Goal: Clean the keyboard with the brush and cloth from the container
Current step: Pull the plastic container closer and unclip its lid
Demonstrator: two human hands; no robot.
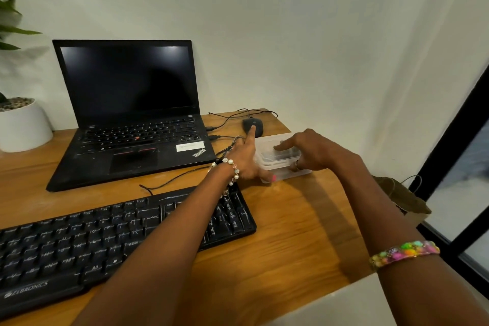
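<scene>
A: Left to right, what lies on the desk (304,222)?

B: A potted plant (22,124), a dark laptop (127,114), and nearer the viewer the keyboard (111,241), untouched. Right of these: a mouse (252,126) and, beside it, the clear lidded container (280,159).

A: And the hands?

B: The left hand (244,160) rests against the container's left side, forefinger extended, thumb at the near corner. The right hand (313,152) lies on the lid, fingers spread fairly flat. Whether either truly grips, I cannot tell; the view is blurred.

A: Risks?

B: Probably the lid releasing suddenly, so the light container skids into the mouse or off the desk's right edge. The left forearm crosses the keyboard's cable (180,179) and might snag it. The brush and cloth are not distinguishable through the plastic.
</scene>
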